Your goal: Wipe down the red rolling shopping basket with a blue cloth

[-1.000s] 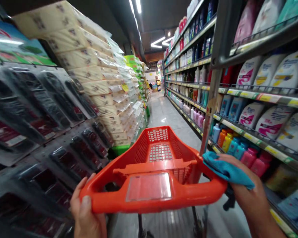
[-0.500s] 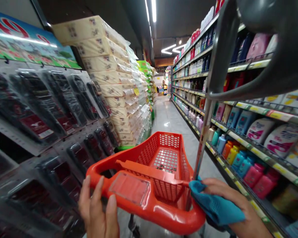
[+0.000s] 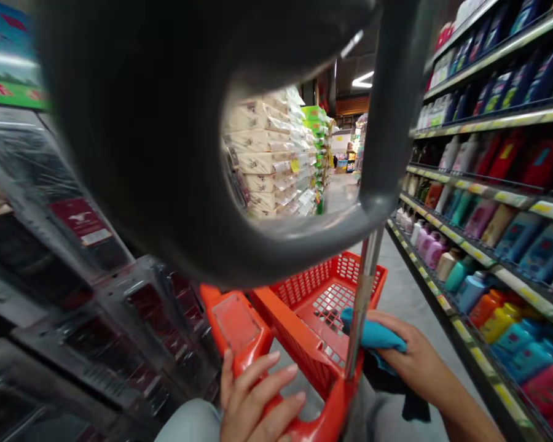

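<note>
Left hand: ours (image 3: 258,399) lies over the orange handle (image 3: 239,322) with its fingers spread; we cannot tell how firmly the palm presses.
Right hand: ours (image 3: 412,353) closes around a blue cloth (image 3: 382,337), pinching it between thumb and fingers beside the cart's right side.
Cart: the orange basket (image 3: 288,331) stands in front of us in the aisle, set at an angle, its grid floor visible.
Pole: a metal pole (image 3: 362,294) rises at the cart's near right corner; the cloth shows on both sides of it, and we cannot tell whether they touch.
Grey frame: a large, rounded dark frame (image 3: 267,261) at the pole's top fills much of our upper view.
Our right: shelves (image 3: 483,264) carry rows of bottles (image 3: 470,291).
Our left: packaged goods (image 3: 83,221) hang in clear plastic.
Beyond: cream-coloured packs (image 3: 262,162) stand stacked, seen through the frame.
</note>
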Tool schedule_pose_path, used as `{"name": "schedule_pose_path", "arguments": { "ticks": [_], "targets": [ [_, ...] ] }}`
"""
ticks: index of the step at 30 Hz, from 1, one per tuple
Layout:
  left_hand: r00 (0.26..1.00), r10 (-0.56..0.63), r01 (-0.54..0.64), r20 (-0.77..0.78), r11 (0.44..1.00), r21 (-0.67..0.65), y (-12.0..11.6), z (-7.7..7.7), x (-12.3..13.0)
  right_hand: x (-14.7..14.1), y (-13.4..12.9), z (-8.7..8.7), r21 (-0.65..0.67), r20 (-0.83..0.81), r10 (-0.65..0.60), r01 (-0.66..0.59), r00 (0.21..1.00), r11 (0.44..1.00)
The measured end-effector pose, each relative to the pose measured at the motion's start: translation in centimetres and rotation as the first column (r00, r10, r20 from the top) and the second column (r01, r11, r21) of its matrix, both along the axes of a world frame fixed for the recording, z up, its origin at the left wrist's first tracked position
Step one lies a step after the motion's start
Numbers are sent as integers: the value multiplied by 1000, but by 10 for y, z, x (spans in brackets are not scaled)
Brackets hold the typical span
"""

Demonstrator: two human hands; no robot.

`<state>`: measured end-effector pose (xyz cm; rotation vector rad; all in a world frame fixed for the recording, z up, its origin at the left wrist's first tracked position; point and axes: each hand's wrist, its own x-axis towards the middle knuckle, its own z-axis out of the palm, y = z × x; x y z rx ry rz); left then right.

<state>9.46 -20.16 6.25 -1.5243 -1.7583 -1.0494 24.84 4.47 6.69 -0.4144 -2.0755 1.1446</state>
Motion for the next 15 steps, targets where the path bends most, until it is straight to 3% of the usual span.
{"name": "schedule_pose_path", "arguments": {
  "ticks": [2,8,12,15],
  "targets": [
    [1000,-16,16,-17,999,-36,-4,3,1,-3,-12,-6,4,16,8,-8,1000,1000],
    [991,-75,72,-113,997,-27,-16,-1,-5,8,-45,-18,-39,-110,-159,155,981,987],
    [1000,0,0,-3,1000,11,-26,-3,1,17,-82,-10,-49,-194,-203,197,960,979],
    [997,53,-55,48,998,40,-33,-4,13,14,-121,-11,70,-311,-203,236,928,969]
  ]
}}
